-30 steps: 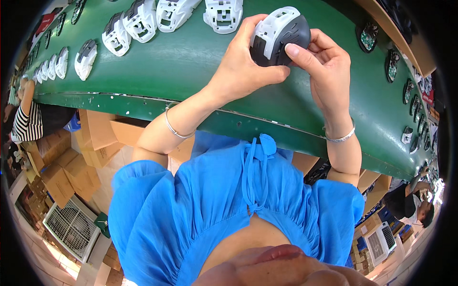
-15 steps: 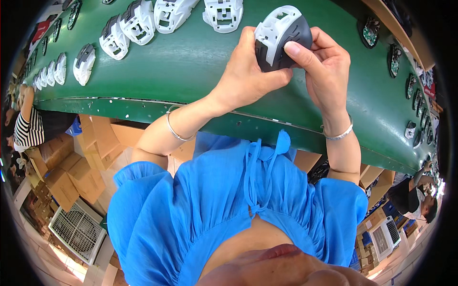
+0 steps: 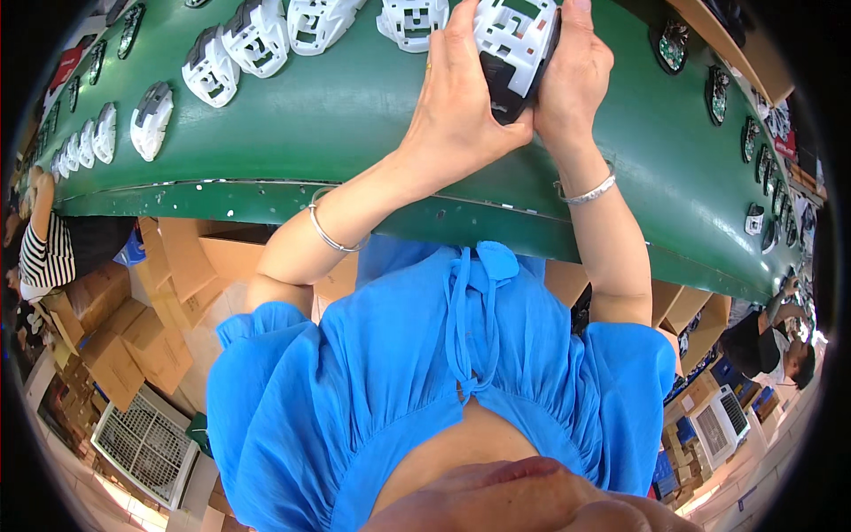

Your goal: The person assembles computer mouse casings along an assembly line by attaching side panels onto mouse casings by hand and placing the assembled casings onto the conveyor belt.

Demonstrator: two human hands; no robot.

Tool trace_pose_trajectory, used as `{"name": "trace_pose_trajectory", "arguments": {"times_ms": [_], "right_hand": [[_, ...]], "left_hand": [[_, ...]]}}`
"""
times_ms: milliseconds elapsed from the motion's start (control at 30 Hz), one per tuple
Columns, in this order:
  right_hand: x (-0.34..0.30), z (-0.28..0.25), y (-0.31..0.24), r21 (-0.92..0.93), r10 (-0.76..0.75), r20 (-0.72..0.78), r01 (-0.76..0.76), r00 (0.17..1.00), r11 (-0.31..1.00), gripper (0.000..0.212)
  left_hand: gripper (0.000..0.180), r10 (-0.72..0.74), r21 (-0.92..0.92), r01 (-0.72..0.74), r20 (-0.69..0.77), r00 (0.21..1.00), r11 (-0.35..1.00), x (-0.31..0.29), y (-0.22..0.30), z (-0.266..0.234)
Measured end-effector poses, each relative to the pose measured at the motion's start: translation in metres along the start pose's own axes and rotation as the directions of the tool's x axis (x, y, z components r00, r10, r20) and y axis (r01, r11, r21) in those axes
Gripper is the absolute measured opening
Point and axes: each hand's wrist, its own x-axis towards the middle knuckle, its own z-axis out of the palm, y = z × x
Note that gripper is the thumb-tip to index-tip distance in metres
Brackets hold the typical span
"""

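Observation:
Between my two hands, over the green belt, is a white and black computer mouse shell, its cut-out white side facing up and its black end toward me. My left hand grips its left edge, with the thumb under the black end. Closed along the right edge is my right hand, its thumb pointing away from me. Beyond the hands lies another white mouse shell. More white and black shells lie to its left.
The green belt curves across in front of me. Mouse bases with circuit boards line its right side. Cardboard boxes stand below left, near a white grille unit. People work at the far left and far right.
The shell has turned so its cut-out white side shows more, and moved slightly away from me. My right hand has shifted left, its thumb going from the black face to the right edge.

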Motion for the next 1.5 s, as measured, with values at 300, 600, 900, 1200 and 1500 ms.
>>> {"name": "trace_pose_trajectory", "arguments": {"times_ms": [300,600,900,1200,1500], "right_hand": [[0.007,-0.001,0.003,-0.294,-0.274,-0.036,0.252,0.961,0.922,0.049],[0.023,0.012,0.018,-0.182,-0.277,0.143,0.300,0.950,0.936,0.038],[0.012,0.000,0.038,0.036,-0.101,0.042,0.100,0.994,0.994,0.040],[-0.032,-0.052,-0.031,-0.306,-0.702,0.345,0.782,0.623,0.543,0.016],[-0.005,-0.083,-0.050,-0.173,-0.647,0.758,0.982,0.087,-0.071,0.032]], "left_hand": [[0.100,0.096,-0.114,-0.083,0.114,0.989,0.990,-0.006,-0.008,-0.013],[0.097,-0.012,-0.016,0.013,0.012,1.000,1.000,-0.007,-0.016,-0.002],[0.096,-0.002,-0.127,0.019,0.134,0.991,0.992,0.003,-0.026,-0.015],[0.083,-0.176,-0.741,0.227,0.147,0.973,0.632,-0.002,-0.016,-0.025],[0.064,-0.116,-0.703,0.689,0.710,0.695,-0.175,0.001,-0.031,-0.029]]}}
